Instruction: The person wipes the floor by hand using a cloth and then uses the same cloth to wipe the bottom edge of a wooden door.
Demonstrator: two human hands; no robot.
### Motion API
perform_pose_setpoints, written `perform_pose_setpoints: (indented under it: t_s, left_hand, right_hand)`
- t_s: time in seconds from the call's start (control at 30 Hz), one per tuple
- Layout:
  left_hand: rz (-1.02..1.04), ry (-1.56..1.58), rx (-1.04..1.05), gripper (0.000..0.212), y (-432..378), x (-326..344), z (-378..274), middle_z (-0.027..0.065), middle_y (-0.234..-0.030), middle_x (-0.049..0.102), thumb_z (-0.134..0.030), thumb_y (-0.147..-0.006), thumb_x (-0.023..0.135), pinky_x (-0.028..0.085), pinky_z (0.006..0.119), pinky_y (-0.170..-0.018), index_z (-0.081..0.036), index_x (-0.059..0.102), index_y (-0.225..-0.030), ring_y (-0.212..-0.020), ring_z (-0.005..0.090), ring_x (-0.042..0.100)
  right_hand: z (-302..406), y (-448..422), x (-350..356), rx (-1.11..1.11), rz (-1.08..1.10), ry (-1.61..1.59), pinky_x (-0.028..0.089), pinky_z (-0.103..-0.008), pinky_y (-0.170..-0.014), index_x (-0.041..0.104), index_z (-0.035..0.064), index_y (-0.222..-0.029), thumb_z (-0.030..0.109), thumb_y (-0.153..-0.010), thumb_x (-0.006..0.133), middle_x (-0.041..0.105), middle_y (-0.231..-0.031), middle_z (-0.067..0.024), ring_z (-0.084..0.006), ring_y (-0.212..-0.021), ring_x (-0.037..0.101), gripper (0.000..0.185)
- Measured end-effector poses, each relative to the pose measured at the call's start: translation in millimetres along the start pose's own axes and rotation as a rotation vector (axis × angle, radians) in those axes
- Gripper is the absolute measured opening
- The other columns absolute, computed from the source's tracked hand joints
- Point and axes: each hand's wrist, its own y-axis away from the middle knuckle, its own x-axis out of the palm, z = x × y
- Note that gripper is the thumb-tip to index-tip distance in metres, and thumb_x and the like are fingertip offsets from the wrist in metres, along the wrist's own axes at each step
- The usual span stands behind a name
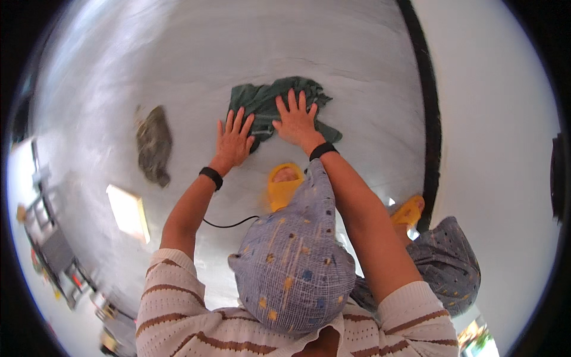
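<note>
A crumpled dark green cloth (267,100) with a ragged right end lies on the pale, shiny floor in front of me. My right hand (296,118) rests palm down on its right part, fingers spread. At the cloth's lower left edge is my left hand (234,136), also palm down with fingers apart, partly on the cloth and partly over the floor. Neither hand grips anything. Each wrist wears a black band. Further left lies a bunched grey-brown cloth (154,146), apart from the green one.
My feet in yellow slippers (283,189) are below the green cloth and at the right, by the black skirting (430,111) of a white wall (490,134). Chairs or similar furniture (58,250) stand far left. A thin black cable (229,225) hangs near my left forearm.
</note>
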Motion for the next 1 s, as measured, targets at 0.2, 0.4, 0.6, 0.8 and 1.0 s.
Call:
perform_pose_setpoints:
  t_s: [0.2, 0.4, 0.6, 0.8, 1.0]
  left_hand:
    - [0.046, 0.139, -0.296, 0.065, 170, 47, 9, 0.0138, -0.16, 0.015, -0.04, -0.095, 0.051, 0.014, 0.065, -0.111, -0.016, 0.029, -0.152, -0.146, 0.0399, 0.014]
    - [-0.256, 0.428, -0.467, 0.066, 187, 67, -12, 0.0171, -0.16, 0.013, -0.046, -0.095, 0.051, 0.012, 0.069, -0.108, -0.017, 0.031, -0.151, -0.145, 0.0452, 0.011]
    - [-0.234, 0.254, -0.576, 0.07, 128, 68, -26, 0.0165, -0.161, 0.009, -0.049, -0.091, 0.056, 0.009, 0.074, -0.104, -0.025, 0.03, -0.152, -0.145, 0.0462, 0.004]
    - [-0.3, 0.244, -0.535, 0.068, 78, 60, 20, 0.0174, -0.16, 0.011, -0.044, -0.093, 0.055, 0.01, 0.074, -0.104, -0.022, 0.029, -0.153, -0.145, 0.046, 0.008]
    - [-0.336, 0.27, -0.574, 0.064, -22, 20, 55, 0.0188, -0.16, 0.009, -0.042, -0.098, 0.046, 0.009, 0.073, -0.106, -0.021, 0.023, -0.154, -0.145, 0.047, 0.006]
  right_hand:
    - [90, 61, 51, -0.352, 0.291, 0.154, 0.013, -0.0659, -0.11, 0.026, 0.0182, -0.153, 0.033, -0.091, 0.061, 0.009, -0.161, -0.0156, -0.0401, -0.147, 0.006, 0.072]
    - [92, 79, 75, -0.567, 0.019, 0.17, 0.019, -0.069, -0.106, 0.04, 0.0349, -0.146, 0.029, -0.085, 0.068, 0.026, -0.157, -0.0114, -0.039, -0.144, 0.02, 0.067]
    - [71, 61, 69, -0.632, -0.143, 0.128, 0.023, -0.0715, -0.101, 0.049, 0.035, -0.139, 0.027, -0.081, 0.072, 0.031, -0.153, -0.0118, -0.0393, -0.139, 0.028, 0.063]
    - [80, 0, 69, -0.669, -0.239, 0.042, 0.022, -0.0706, -0.1, 0.047, 0.0332, -0.141, 0.026, -0.081, 0.073, 0.035, -0.15, -0.011, -0.0385, -0.138, 0.027, 0.065]
    - [76, -101, 24, -0.673, -0.347, 0.111, 0.025, -0.0683, -0.102, 0.051, 0.0302, -0.137, 0.025, -0.081, 0.072, 0.043, -0.143, -0.0102, -0.0363, -0.135, 0.033, 0.06]
